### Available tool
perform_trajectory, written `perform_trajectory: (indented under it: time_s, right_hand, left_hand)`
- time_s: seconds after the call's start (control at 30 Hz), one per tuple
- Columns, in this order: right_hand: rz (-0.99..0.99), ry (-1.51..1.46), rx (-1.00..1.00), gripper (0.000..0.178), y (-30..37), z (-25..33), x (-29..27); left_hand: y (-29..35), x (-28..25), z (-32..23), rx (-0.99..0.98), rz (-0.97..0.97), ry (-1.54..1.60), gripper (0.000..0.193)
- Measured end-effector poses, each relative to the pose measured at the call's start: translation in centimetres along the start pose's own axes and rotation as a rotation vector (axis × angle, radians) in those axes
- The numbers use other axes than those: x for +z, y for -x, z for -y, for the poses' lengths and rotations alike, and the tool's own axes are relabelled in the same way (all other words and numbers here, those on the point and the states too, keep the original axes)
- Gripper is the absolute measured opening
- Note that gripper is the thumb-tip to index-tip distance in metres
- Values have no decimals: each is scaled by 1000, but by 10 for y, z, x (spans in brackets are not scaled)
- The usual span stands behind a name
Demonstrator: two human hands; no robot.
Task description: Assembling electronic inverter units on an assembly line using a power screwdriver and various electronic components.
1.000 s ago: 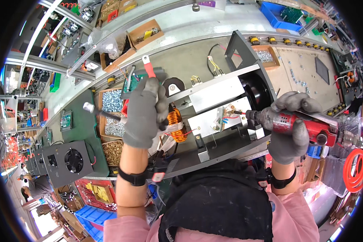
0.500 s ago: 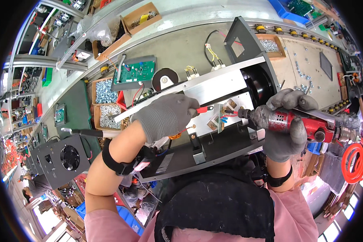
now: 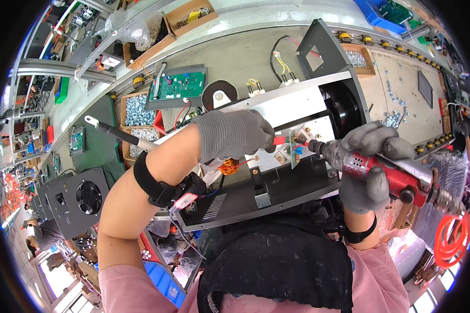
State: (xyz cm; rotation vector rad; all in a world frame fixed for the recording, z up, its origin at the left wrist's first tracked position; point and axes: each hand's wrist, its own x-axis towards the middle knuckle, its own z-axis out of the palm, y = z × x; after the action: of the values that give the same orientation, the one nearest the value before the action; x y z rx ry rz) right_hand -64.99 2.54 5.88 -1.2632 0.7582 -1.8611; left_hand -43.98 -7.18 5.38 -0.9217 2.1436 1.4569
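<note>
My left hand [image 3: 235, 134], in a grey glove, is closed on a cable's red-sleeved end [image 3: 280, 140] over the open metal chassis [image 3: 224, 211]. A white cable with a black sleeve and a ring lug [image 3: 109, 131] sticks out behind my left forearm; whether it is the same cable is hidden. My gloved right hand [image 3: 373, 161] grips a red air driver [image 3: 371, 166]. The driver's dark nose points left, close to a small upright circuit board [image 3: 293, 151] on the silver plate [image 3: 318, 129]. Whether the tip touches anything cannot be made out.
A large round black fan [image 3: 344, 108] fills the chassis's right end. Behind it lie a green circuit board [image 3: 180, 86] and boxes of screws [image 3: 140, 110]. A coiled red hose [image 3: 454, 240] hangs at right. A grey fan panel [image 3: 73, 203] stands at left.
My left hand has moved right, bringing the red-sleeved end to the small board. The ring-lug end has swung up at left. The driver's rear has tilted down slightly.
</note>
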Motion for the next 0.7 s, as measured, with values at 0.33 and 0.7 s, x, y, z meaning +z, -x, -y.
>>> perform_trajectory:
  time_s: [0.33,0.7]
  right_hand:
    - [223,206,14,36,-6,16,8]
    - [87,372,53,42,5,11,26]
  left_hand:
    - [-18,0,6,270,-19,-261,31]
    - [-16,15,-26,97,-389,-504,19]
